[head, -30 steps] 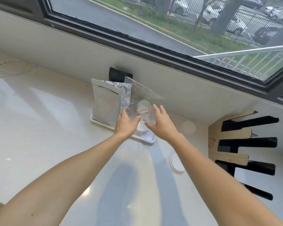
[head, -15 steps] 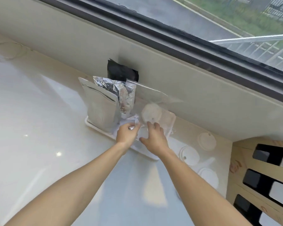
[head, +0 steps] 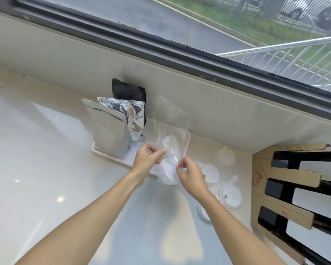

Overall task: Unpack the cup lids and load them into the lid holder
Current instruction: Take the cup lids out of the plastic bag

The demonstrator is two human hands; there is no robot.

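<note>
Far left, the pale counter [head: 38,169] lies wide and bare right out to the frame's edge, with plenty of room there. Moving in, a white tray [head: 103,154] sits against the wall under the window, carrying a matte silver pouch [head: 107,134] upright at its left end, a crinkled foil bag [head: 132,119] just behind it and a black bag [head: 129,92] leaning on the wall. Now the action: the left hand [head: 147,161] is closed, thumb and fingers pinching the left edge of a clear plastic bag [head: 170,131]. The bag stands tall above the tray's right end, its open top reaching up the wall, and white cup lids [head: 170,169] sit low inside it between the two hands. The right hand [head: 189,175] pinches the bag's right edge, fingers curled tight on the film. Both hands hold the bag just above the tray's near rim. Right of that hand, loose lids lie flat on the counter: one [head: 225,156] near the wall, one [head: 210,173] just beside the wrist, one [head: 230,196] nearer, and one [head: 203,213] partly hidden under the forearm. Tight quarters here, as the cardboard lid holder [head: 287,188] stands at the far right, its dark slots opening toward the frame edge, leaving only a narrow strip of counter between the lids and its face.
</note>
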